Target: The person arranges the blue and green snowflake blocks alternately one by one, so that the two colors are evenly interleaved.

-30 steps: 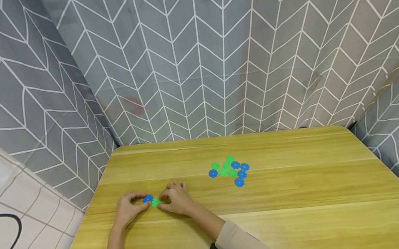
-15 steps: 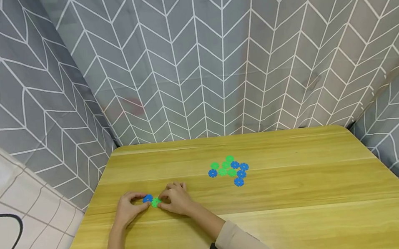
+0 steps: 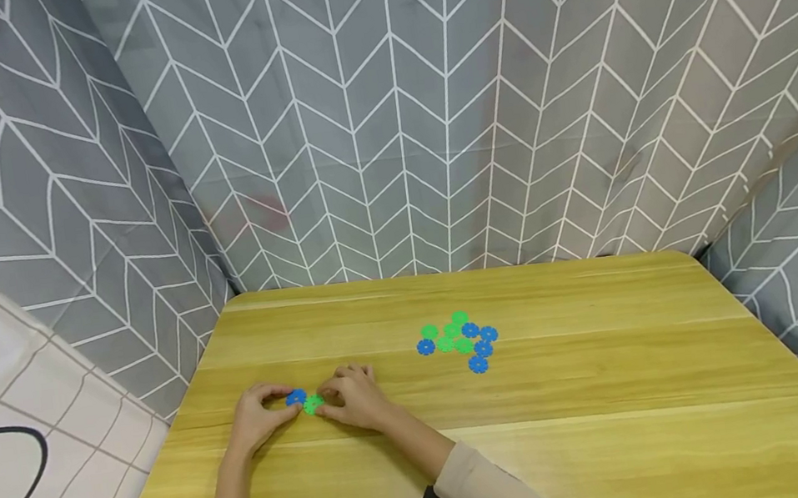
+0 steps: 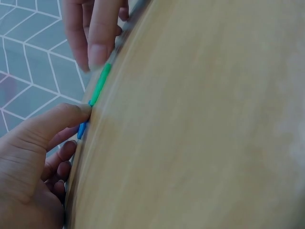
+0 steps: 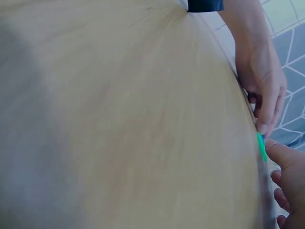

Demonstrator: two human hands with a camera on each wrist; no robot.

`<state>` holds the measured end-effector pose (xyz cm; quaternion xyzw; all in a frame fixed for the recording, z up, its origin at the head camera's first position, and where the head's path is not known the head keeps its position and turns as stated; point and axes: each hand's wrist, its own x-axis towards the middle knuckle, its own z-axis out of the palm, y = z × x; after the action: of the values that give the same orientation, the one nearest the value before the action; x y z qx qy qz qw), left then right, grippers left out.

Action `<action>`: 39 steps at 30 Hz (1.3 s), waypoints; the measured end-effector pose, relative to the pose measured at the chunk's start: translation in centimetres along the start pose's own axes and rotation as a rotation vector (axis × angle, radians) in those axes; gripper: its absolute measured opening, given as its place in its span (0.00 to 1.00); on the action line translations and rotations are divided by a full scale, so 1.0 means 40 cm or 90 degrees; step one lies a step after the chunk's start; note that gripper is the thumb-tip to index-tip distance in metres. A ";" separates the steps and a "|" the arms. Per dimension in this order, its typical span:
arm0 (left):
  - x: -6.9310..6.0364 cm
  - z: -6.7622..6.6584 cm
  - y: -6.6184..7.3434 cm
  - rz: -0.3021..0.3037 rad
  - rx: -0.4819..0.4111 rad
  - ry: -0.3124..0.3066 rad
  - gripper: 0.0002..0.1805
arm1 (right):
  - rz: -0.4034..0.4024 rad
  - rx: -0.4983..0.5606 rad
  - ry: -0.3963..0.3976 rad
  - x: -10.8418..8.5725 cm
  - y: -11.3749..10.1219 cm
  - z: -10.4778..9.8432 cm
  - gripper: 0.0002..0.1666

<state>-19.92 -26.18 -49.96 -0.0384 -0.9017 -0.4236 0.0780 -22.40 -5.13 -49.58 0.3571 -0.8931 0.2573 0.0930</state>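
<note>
Near the table's left side, my left hand pinches a blue notched snowflake disc between thumb and fingers. A green snowflake disc adjoins it on the right, their edges meeting. My right hand pinches the green disc's right edge with thumb and index finger. Seen edge-on in the left wrist view, the green disc lies in line with the blue disc, low at the tabletop. Whether their slots interlock cannot be told. In the right wrist view, my right thumb lies by the green disc.
Several loose green discs and blue discs lie flat in a cluster right of my hands on the wooden table. A patterned grey curtain hangs behind the table's far edge. Each wrist wears a black camera.
Both hands stay nearly in place. The green disc has shifted very slightly to the right; the loose discs lie as before.
</note>
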 end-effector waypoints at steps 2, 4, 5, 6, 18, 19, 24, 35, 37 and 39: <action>0.000 0.001 0.000 -0.001 -0.001 0.000 0.17 | 0.000 0.014 0.008 -0.005 0.006 -0.010 0.19; 0.000 0.001 0.000 -0.002 0.000 -0.001 0.17 | 0.003 0.026 0.020 -0.012 0.016 -0.024 0.20; -0.001 0.001 0.000 -0.003 0.000 -0.001 0.17 | 0.006 0.030 0.027 -0.015 0.023 -0.032 0.19; -0.001 0.001 0.000 -0.003 -0.001 -0.001 0.17 | 0.010 0.038 0.035 -0.019 0.031 -0.043 0.19; 0.002 0.001 -0.003 0.008 0.004 0.002 0.16 | 0.139 0.035 0.112 -0.089 0.209 -0.166 0.20; 0.002 0.001 -0.002 0.008 0.004 0.003 0.16 | 0.152 0.029 0.114 -0.098 0.224 -0.173 0.21; 0.000 0.003 0.000 0.009 0.003 0.005 0.16 | 0.227 -0.001 0.085 -0.129 0.280 -0.203 0.25; -0.003 0.002 0.004 0.003 0.002 0.011 0.17 | 0.266 -0.008 0.050 -0.136 0.302 -0.208 0.19; -0.002 0.003 0.000 0.006 0.001 0.011 0.17 | 0.261 -0.010 0.055 -0.136 0.300 -0.207 0.18; 0.000 0.003 -0.003 0.007 0.001 0.013 0.18 | 0.252 -0.014 0.059 -0.136 0.299 -0.207 0.17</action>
<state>-19.96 -26.18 -50.12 -0.0390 -0.9010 -0.4229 0.0892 -26.78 9.74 -49.14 0.1611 -0.9434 0.2771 0.0858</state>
